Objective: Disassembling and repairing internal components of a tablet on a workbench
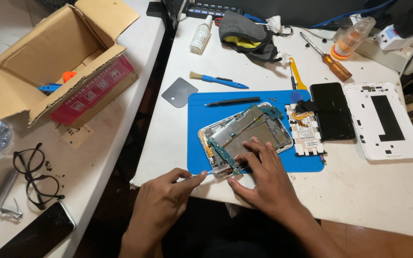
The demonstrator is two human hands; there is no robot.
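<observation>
An opened tablet chassis [252, 131] with bare circuit boards lies on a blue work mat [199, 102]. My left hand [166, 196] pinches thin metal tweezers [201, 175], their tip at the chassis's near corner. My right hand [264, 174] rests flat on the near edge of the chassis, fingers spread over the board. A white battery [306, 134] with a flex cable lies on the mat's right end.
A black screen panel [333, 110] and white back cover [383, 119] lie to the right. Behind the mat are a black spudger [233, 101], blue brush [221, 80], screwdriver [328, 59], yellow pry tool [296, 74], bottle [201, 33]. An open cardboard box [58, 57], glasses [34, 177] and phone [37, 234] occupy the left table.
</observation>
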